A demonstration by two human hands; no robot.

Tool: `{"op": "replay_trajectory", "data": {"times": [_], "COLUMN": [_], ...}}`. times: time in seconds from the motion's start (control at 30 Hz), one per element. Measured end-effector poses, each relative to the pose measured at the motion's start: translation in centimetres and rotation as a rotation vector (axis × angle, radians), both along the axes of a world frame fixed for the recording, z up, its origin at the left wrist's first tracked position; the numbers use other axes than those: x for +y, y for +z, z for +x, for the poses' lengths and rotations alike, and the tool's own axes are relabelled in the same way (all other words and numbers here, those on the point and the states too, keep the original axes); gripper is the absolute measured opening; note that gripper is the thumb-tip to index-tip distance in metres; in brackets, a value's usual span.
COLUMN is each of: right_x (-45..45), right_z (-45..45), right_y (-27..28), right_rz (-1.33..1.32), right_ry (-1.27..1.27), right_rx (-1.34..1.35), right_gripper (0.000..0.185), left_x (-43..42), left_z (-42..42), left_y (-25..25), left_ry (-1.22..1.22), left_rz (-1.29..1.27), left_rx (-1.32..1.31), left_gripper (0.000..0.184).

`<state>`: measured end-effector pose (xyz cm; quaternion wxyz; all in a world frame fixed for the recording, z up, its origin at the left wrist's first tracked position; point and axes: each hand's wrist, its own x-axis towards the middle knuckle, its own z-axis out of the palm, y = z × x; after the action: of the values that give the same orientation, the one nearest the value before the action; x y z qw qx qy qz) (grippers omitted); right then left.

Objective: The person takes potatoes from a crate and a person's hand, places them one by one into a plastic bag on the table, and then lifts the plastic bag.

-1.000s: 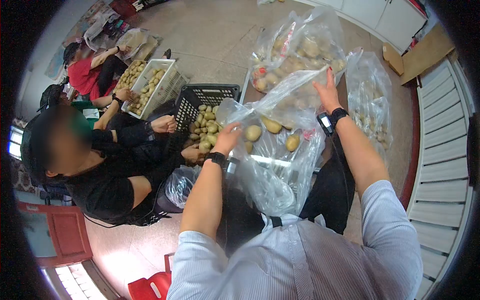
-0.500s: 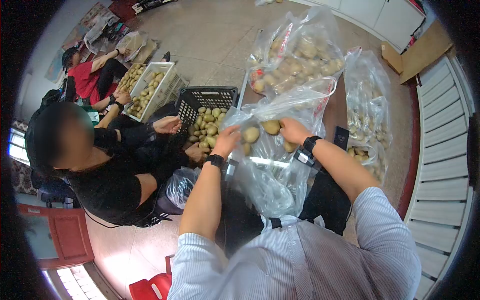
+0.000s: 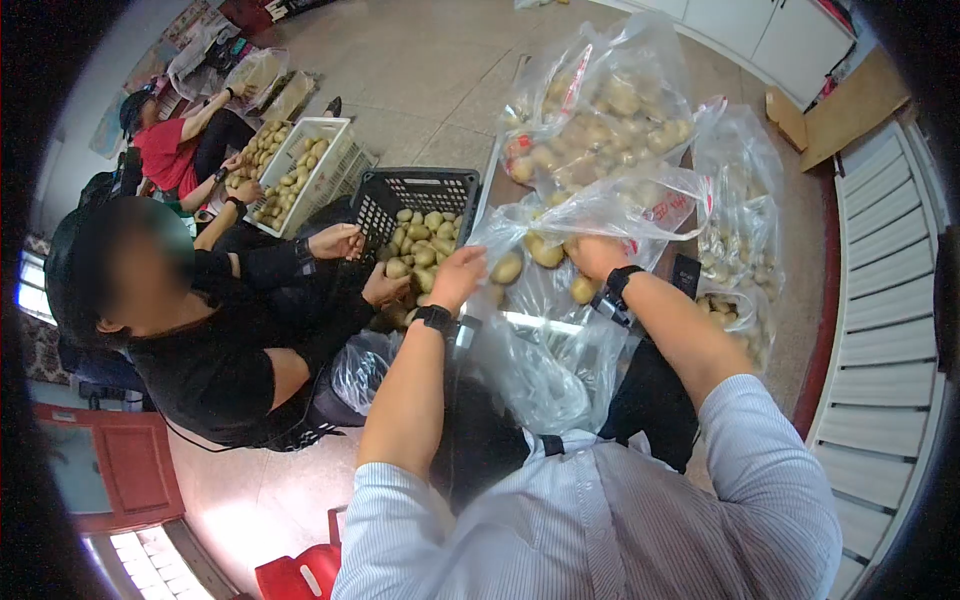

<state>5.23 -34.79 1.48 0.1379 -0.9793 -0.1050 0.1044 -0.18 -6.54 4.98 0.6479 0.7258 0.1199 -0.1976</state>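
My left hand is closed on the near left edge of a clear plastic bag lying across my lap. My right hand curls in at the bag's right side, its fingertips partly covered by plastic, so what they grip is unclear. Beside those fingertips is an oval yellow-brown piece, resembling a potato or kiwifruit. A second oval piece sits between my hands, and a smaller one shows below my right wrist. Just beyond, a large printed clear bag holds many such pieces.
At left, a seated person in black reaches into a black crate of similar pieces. A white crate stands farther off, near a person in red. Another filled bag and a phone-like dark object lie right.
My right hand has shifted slightly right and deeper under the plastic, whose upper edge now stretches farther right. My left hand moved slightly right. The neighbour's lower hand has risen with a piece.
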Motion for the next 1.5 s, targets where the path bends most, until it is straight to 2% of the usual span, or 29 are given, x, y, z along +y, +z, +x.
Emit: {"op": "replay_trajectory", "data": {"times": [0.03, 0.13, 0.2, 0.4, 0.43, 0.5, 0.53, 0.6, 0.67, 0.73, 0.8, 0.9, 1.0, 1.03, 1.07, 1.13, 1.27, 1.37, 1.43, 1.5], "right_x": [0.7, 1.0, 0.9, 0.4, 0.5, 0.6, 0.8, 0.7, 0.5, 0.6, 0.6, 0.8, 0.8, 0.5, 0.3, 0.3, 0.8, 1.6, 2.6, 3.5], "right_z": [-1.5, -1.6, -1.8, -2.1, -2.4, -3.0, -3.0, -2.8, -2.7, -2.9, -3.1, -3.2, -3.3, -3.7, -3.6, -3.5, -3.9, -4.5, -5.3, -5.3], "right_y": [2.2, -0.8, -1.4, -2.6, -1.5, 0.3, 0.2, -0.1, -1.6, -1.6, -1.6, -1.7, -1.4, -1.7, -1.8, -2.2, -1.7, -1.3, -0.7, -2.8], "right_rz": [-0.073, 0.081, 0.053, 0.051, 0.048, 0.023, 0.019, 0.099, 0.136, 0.053, 0.03, 0.066, -0.005, -0.008, -0.012, 0.105, 0.147, 0.313, 0.559, 0.667], "right_ry": [0.022, 0.039, 0.057, 0.078, 0.09, 0.103, 0.121, -0.008, -0.012, -0.028, 0.038, -0.003, 0.001, 0.045, 0.032, 0.03, -0.001, -0.045, -0.125, -0.117], "right_rx": [0.018, -0.112, -0.092, -0.312, -0.317, -0.044, -0.049, 0.023, -0.041, -0.163, -0.148, 0.001, -0.065, -0.177, -0.179, -0.205, -0.189, -0.192, 0.047, 0.083], "right_gripper": [0.024, 0.024, 0.024, 0.031, 0.031, 0.038, 0.038, 0.041, 0.04, 0.04, 0.041, 0.049, 0.05, 0.043, 0.043, 0.046, 0.046, 0.045, 0.042, 0.041], "left_x": [0.0, 0.2, 0.2, -0.1, 0.0, 0.2, 0.2, 0.3, 0.8, 0.8, 1.2, 1.4, 1.6, 1.6, 1.7, 1.8, 1.5, 1.3, 1.0, 0.8], "left_z": [0.1, 0.1, -0.1, -0.8, -0.8, -0.9, -1.1, -1.3, -1.6, -2.0, -2.4, -3.5, -3.2, -3.2, -3.0, -3.0, -3.0, -2.8, -3.1, -3.1], "left_y": [-0.2, -0.4, -0.4, 0.6, 0.4, 0.4, 0.6, 0.9, 0.8, 1.1, 1.2, 2.6, 2.6, 2.5, 2.4, 2.3, 2.3, 1.9, 2.4, 2.5], "left_ry": [0.012, 0.03, 0.034, 0.061, 0.068, 0.095, 0.093, 0.115, 0.057, 0.088, 0.072, 0.064, 0.042, 0.041, 0.028, 0.038, 0.023, -0.001, 0.003, 0.008], "left_rz": [-0.007, -0.016, -0.02, -0.047, -0.038, -0.033, -0.019, -0.006, -0.005, 0.006, 0.004, -0.012, -0.012, 0.006, 0.003, -0.002, 0.033, 0.002, 0.022, 0.041], "left_rx": [-0.01, -0.022, -0.02, 0.025, 0.021, 0.01, 0.014, 0.016, 0.007, 0.019, 0.015, -0.001, 0.021, 0.028, 0.025, 0.042, 0.049, 0.063, 0.058, 0.051], "left_gripper": [0.035, 0.032, 0.03, 0.027, 0.027, 0.028, 0.028, 0.028, 0.032, 0.033, 0.033, 0.033, 0.034, 0.034, 0.034, 0.034, 0.034, 0.034, 0.032, 0.03]}}
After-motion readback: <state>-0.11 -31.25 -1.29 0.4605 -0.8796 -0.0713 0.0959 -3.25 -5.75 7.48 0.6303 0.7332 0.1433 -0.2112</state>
